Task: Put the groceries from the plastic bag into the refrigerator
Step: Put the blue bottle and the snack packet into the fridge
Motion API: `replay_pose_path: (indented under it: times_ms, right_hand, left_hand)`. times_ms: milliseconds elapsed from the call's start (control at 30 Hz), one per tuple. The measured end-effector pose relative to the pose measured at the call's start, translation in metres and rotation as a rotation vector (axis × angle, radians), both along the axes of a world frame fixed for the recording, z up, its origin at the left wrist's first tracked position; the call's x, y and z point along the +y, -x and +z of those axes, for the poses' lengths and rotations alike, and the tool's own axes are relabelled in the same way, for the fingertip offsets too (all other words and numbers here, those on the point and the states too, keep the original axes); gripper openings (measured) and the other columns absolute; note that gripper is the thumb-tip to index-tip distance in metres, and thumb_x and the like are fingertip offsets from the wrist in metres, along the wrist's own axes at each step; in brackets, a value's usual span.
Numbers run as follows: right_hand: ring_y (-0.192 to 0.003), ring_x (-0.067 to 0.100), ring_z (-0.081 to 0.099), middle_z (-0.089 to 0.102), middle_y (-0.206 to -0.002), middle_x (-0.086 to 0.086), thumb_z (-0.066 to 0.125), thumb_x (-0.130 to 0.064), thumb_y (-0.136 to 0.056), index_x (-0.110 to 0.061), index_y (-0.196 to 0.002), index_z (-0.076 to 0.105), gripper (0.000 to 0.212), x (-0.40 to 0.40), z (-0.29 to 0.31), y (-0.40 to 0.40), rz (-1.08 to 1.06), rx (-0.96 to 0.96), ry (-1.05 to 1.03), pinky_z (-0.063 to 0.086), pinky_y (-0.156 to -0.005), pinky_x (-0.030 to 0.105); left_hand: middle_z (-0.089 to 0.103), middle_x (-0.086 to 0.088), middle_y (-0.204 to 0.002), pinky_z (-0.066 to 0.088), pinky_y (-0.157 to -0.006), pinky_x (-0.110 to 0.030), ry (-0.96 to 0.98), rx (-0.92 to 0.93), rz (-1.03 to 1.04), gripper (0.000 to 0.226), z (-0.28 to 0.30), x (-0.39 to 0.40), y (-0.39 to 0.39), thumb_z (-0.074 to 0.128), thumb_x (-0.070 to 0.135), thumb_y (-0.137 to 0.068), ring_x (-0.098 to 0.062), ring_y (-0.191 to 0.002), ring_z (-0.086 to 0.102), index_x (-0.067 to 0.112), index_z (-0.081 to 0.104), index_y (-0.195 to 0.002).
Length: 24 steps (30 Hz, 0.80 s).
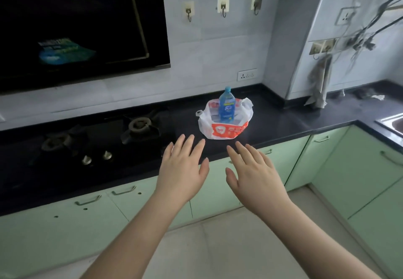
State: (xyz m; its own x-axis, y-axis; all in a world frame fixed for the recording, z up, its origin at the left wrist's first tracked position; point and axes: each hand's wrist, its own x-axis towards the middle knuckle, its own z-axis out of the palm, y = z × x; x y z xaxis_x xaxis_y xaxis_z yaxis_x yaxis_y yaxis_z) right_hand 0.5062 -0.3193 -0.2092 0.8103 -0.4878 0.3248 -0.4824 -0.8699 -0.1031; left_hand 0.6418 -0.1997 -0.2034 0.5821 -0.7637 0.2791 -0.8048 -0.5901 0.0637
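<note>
A white plastic bag (pixel 224 129) with an orange-red band sits open on the black countertop (pixel 283 124). A blue bottle (pixel 226 105) with a blue cap stands upright inside it. My left hand (pixel 183 169) and my right hand (pixel 253 169) are stretched out side by side, palms down, fingers straight and spread. Both hover in front of the counter's edge, short of the bag, and hold nothing. No refrigerator is in view.
A black gas hob (pixel 91 145) with two burners and two knobs lies left of the bag, under a black range hood (pixel 82 23). Pale green cabinets (pixel 359 174) run below the counter. A steel sink (pixel 392 124) sits at the far right. Cables hang on the right wall.
</note>
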Motion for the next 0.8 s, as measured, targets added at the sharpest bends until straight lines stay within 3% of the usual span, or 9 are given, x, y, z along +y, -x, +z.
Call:
replay_pose_path:
  times_ms: [233,367,567,800]
  right_hand:
    - [-0.122,0.029,0.054,0.060,-0.133,0.008,0.036,-0.040,-0.087,-0.013,-0.132,0.057,0.056,-0.036,-0.004,-0.074,-0.046,0.018,-0.010,0.045,-0.101,0.045]
    - [-0.126,0.028,0.052,0.058,-0.136,0.006,0.032,-0.042,-0.087,-0.014,-0.135,0.054,0.060,-0.062,-0.005,-0.102,-0.107,0.059,-0.003,0.043,-0.103,0.046]
    - [-0.126,0.027,0.052,0.057,-0.137,0.002,0.031,-0.043,-0.087,-0.016,-0.136,0.053,0.060,-0.088,-0.013,-0.128,-0.178,0.095,-0.026,0.043,-0.104,0.045]
    - [-0.130,0.026,0.047,0.052,-0.142,0.002,0.040,-0.043,-0.090,-0.018,-0.139,0.049,0.056,-0.138,-0.022,-0.152,-0.188,0.144,-0.051,0.038,-0.106,0.043]
  left_hand:
    - [0.032,-0.004,-0.157,0.017,-0.119,-0.045,-0.012,0.035,-0.070,0.057,-0.008,-0.035,-0.072,0.036,0.047,-0.098,-0.026,-0.147,0.020,0.026,0.030,-0.151]
    - [0.032,-0.004,-0.157,0.017,-0.118,-0.045,-0.025,0.038,-0.103,0.056,-0.012,-0.056,-0.119,0.035,0.046,-0.098,-0.026,-0.147,0.020,0.025,0.032,-0.150]
    - [0.052,-0.007,-0.143,0.033,-0.110,-0.049,-0.021,0.055,-0.166,0.061,-0.024,-0.097,-0.153,0.027,0.048,-0.090,-0.029,-0.137,0.041,0.019,0.051,-0.138]
    - [0.042,-0.002,-0.150,0.023,-0.115,-0.045,-0.054,0.070,-0.228,0.067,-0.037,-0.149,-0.179,0.018,0.050,-0.088,-0.026,-0.143,0.028,0.023,0.041,-0.145]
